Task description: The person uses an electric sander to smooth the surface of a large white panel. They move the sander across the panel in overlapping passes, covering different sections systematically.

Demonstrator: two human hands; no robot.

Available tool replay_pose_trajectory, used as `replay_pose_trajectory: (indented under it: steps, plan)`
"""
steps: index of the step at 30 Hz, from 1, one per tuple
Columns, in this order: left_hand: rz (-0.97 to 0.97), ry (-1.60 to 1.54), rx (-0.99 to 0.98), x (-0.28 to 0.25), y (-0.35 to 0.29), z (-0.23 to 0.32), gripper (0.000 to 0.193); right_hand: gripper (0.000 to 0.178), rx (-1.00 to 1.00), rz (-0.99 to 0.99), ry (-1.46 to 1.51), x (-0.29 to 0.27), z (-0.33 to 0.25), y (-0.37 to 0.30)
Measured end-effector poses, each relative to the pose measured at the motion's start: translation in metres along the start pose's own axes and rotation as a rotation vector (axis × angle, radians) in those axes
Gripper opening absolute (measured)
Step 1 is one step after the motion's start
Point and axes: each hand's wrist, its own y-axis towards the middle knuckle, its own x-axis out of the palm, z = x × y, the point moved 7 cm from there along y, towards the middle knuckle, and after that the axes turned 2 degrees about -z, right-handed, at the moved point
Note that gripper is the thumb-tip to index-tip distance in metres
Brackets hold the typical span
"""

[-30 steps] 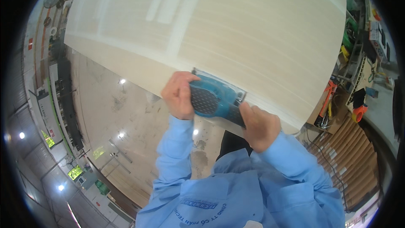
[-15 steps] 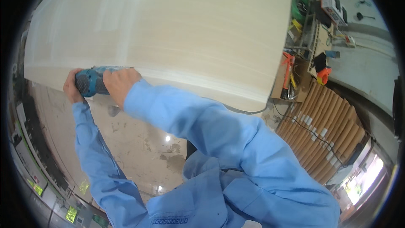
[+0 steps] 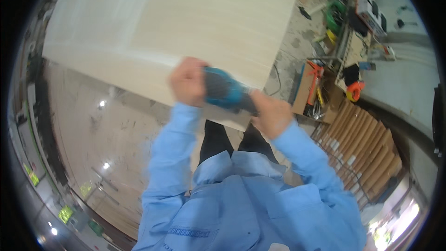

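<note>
My left hand (image 3: 187, 82), smeared by motion, is closed round the left end of a teal and black power tool (image 3: 224, 88). At its other end my right hand (image 3: 271, 113) grips the black handle. The tool is over the near edge of a large pale, cream-coloured board (image 3: 200, 23), close to its near right corner. Whitish streaks run along the board's surface. The tool's underside is hidden, so I cannot tell whether it touches the board.
Cardboard sheets (image 3: 360, 144) stand stacked in a row at the right. Nearer the board, a cardboard box (image 3: 304, 86) holds an orange caulking gun (image 3: 315, 81) and other tools. An orange tape dispenser (image 3: 355, 91) lies on the ledge behind. A dark cable (image 3: 278, 79) trails on the stained floor (image 3: 116, 125).
Both hands have carried the power tool rightward along the board's near edge, from its left part toward the near right corner. The view has shifted, and my legs now show below the board.
</note>
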Motion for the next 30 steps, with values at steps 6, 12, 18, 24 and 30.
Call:
replay_pose_trajectory:
  steps: [6, 12, 18, 24, 30]
  plan:
    - [-0.079, 0.154, -0.085, 0.086, -0.04, 0.07, 0.021, 0.044, 0.182, -0.026, -0.044, -0.05, 0.066, -0.068]
    - [0.107, 0.133, -0.105, 0.001, -0.006, 0.022, 0.02, 0.047, 0.011, -0.032, -0.182, -0.023, 0.011, 0.003]
    - [0.254, 0.131, -0.149, -0.133, 0.05, -0.08, 0.021, 0.04, -0.107, -0.018, -0.243, 0.029, -0.112, 0.139]
    - [0.287, 0.154, -0.207, -0.265, 0.125, -0.198, 0.029, 0.034, -0.25, 0.005, -0.307, 0.087, -0.224, 0.271]
    - [0.429, 0.168, -0.01, -0.336, 0.162, -0.241, 0.024, 0.034, -0.23, -0.364, 0.094, 0.105, -0.271, 0.371]
